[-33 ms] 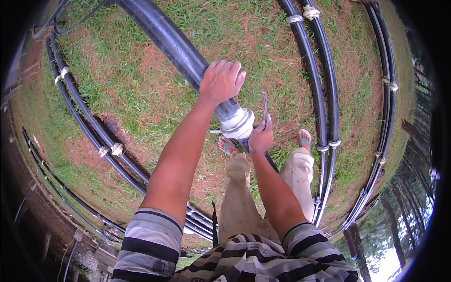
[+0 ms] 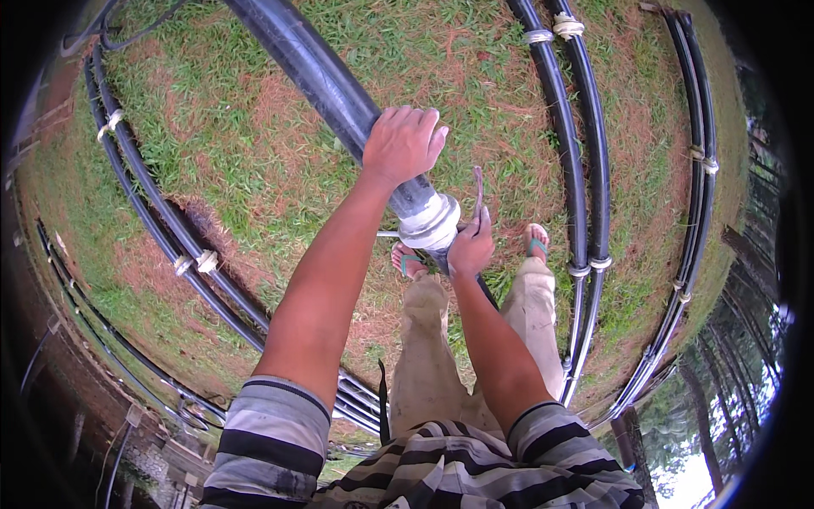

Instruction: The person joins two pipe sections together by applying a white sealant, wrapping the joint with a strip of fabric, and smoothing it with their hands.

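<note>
My left hand (image 2: 400,144) is wrapped over a thick black pipe (image 2: 301,59) that runs diagonally from the upper left toward me. Just below it on the pipe is a white ringed fitting (image 2: 428,219), with a short thin rod showing at its left side. My right hand (image 2: 471,250) is closed beside the fitting on a slender greyish tool (image 2: 477,182), whose upper end sticks up past my thumb; the exact kind of tool is unclear. A narrower dark length continues below the fitting, partly behind my right hand. My sandalled feet stand on either side.
Pairs of black pipes with pale joints lie on grass and dry needles at left (image 2: 148,195), right (image 2: 585,144) and far right (image 2: 699,102). Tree trunks (image 2: 738,246) stand at the right rim; thin cables (image 2: 144,34) curve at the upper left.
The view has shifted slightly; the pipe and both hands appear a little to the right, and my right foot a little higher and further left. Both grips look the same.
</note>
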{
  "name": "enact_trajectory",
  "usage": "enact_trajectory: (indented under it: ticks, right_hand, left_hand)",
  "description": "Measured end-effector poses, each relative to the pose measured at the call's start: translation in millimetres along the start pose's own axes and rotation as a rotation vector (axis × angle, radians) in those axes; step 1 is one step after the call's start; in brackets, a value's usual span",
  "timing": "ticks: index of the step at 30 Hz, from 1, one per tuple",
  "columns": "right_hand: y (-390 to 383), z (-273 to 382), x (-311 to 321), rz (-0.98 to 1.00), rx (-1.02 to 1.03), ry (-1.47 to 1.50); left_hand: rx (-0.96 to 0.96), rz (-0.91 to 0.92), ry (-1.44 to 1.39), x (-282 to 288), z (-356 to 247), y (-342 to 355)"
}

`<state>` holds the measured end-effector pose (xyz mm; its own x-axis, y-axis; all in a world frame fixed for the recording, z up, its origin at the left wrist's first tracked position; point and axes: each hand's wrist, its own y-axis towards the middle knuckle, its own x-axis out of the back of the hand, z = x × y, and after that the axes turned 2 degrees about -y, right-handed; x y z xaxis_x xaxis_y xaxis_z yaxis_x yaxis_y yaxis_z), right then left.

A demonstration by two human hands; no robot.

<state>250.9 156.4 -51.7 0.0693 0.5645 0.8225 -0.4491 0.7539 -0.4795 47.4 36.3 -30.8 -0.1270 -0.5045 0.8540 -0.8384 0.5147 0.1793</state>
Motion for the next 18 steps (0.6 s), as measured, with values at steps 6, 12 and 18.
enact_trajectory:
  ticks: [6,12,18]
  right_hand:
    - [-5,-4,-19,-0.045,0.176,0.093]
    - [4,-16,-10,0.187,0.249,0.196]
    - [72,31,27,0.486,0.471,0.183]
  left_hand:
    - [0.082,0.028,0.059,5,11,-3]
    - [0.179,0.168,0.192,8,4,-1]
    - [0.235,0.215,0.251,-1,5,6]
